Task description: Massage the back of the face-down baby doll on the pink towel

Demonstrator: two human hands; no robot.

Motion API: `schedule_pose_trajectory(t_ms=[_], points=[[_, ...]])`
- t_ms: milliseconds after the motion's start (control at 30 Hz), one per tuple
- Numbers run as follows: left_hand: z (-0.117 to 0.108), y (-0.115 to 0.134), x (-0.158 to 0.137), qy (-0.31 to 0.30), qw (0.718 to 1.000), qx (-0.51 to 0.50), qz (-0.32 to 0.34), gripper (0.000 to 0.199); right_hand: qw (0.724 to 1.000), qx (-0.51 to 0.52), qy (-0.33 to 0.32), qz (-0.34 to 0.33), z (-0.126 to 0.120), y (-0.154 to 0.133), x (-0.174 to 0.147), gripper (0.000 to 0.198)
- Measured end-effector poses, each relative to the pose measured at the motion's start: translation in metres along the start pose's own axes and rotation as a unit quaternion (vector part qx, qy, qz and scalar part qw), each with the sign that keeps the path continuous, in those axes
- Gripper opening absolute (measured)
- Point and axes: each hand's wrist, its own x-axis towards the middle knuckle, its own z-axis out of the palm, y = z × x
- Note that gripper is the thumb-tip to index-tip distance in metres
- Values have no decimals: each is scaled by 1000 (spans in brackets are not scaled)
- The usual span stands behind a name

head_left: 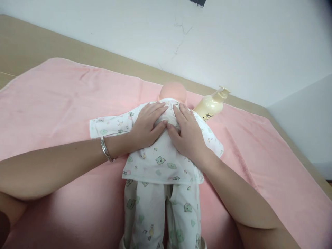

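A baby doll (173, 90) lies stretched out on a pink blanket (64, 93), its bald head at the far end. It wears a white printed top (160, 169) and matching trousers (150, 211). Across the upper part of the top rests my left hand (148, 125), flat with its fingers stretched out. My right hand (187, 130) lies beside it in the same way, and the two thumbs nearly meet in the middle. Neither hand grips anything. The doll's face does not show. Right of its head lies a tilted pale yellow pump bottle (211, 105).
Beneath the blanket is a wooden surface (26, 38), whose far edge runs along a white wall (124, 31). Thin cracks mark the wall, and a dark patch (198, 2) shows at its top. A silver bracelet (105, 149) circles my left wrist.
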Motion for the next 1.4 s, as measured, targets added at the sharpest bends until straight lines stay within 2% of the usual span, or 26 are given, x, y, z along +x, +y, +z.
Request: schedule_pose_trajectory(t_ms=[1033, 1400], points=[[0, 0, 2, 5, 1000, -9, 6, 48, 1000, 6, 27, -9, 4, 4, 0, 64], [-1, 4, 2, -5, 1000, -10, -14, 47, 1000, 3, 20, -7, 3, 4, 0, 62]])
